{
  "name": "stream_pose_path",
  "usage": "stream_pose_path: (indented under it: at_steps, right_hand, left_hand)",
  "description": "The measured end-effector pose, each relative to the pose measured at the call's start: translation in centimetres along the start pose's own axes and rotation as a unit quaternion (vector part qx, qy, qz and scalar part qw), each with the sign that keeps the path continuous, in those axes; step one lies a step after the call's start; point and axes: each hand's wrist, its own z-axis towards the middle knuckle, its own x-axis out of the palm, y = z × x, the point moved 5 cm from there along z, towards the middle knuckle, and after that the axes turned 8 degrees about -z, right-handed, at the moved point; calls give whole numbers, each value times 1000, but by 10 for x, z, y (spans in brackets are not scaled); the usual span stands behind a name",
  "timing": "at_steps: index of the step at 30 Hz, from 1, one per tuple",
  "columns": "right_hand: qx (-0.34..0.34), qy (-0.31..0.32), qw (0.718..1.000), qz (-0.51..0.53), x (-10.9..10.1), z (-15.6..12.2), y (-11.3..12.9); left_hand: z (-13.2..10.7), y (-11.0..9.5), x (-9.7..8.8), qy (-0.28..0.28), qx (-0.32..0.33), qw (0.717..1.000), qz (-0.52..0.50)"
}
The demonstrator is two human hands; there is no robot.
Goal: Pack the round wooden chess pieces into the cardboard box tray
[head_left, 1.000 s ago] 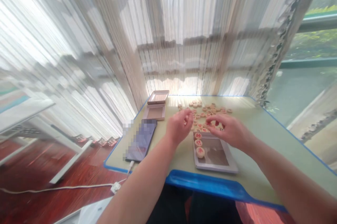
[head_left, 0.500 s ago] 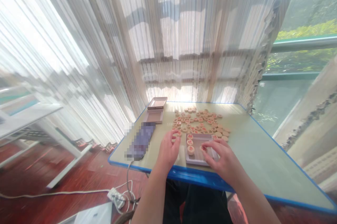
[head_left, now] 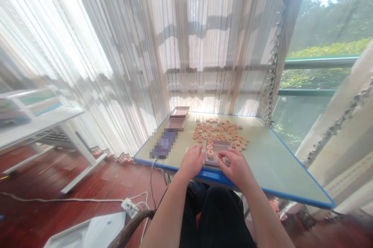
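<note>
A shallow tray (head_left: 217, 148) lies at the table's near edge in front of me. Along its left side sits a short column of round xiangqi pieces (head_left: 210, 154) with red characters. My right hand (head_left: 238, 165) is over the tray's right part, thumb and fingertips pinching another xiangqi piece (head_left: 220, 156). Beside the tray's left wall rests my left hand (head_left: 192, 161), fingers stretched forward and holding nothing I can see. Just beyond the tray, many loose xiangqi pieces (head_left: 223, 128) are spread, some with characters showing and some plain side up.
Two more shallow trays, one brown-rimmed (head_left: 180, 111) and one paler (head_left: 176, 124), lie at the far left. A pixelated dark flat object (head_left: 164, 144) with a cable is nearer. The table (head_left: 275, 162) has a blue edge; curtains (head_left: 201, 46) hang behind it.
The view has shifted, so the table appears higher and smaller. My left hand has come closer to the tray's left side. The pinched piece is nearer the tray's front.
</note>
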Motion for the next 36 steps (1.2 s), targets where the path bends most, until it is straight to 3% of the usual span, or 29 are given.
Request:
stream_pose_path:
  at_steps: [11, 20, 28, 36]
  right_hand:
    - [15, 53, 998, 6, 5, 2, -6]
    - [-3, -12, 1000, -7, -1, -1, -6]
    - [-11, 39, 998, -39, 1, -5, 3]
    - [-28, 33, 999, -31, -5, -4, 7]
  left_hand:
    - [5, -8, -3, -11, 36, 999, 27]
    - [4, -8, -3, -13, 52, 998, 27]
    - [1, -9, -3, -10, 59, 998, 19]
    - [0, -10, -4, -19, 68, 997, 19]
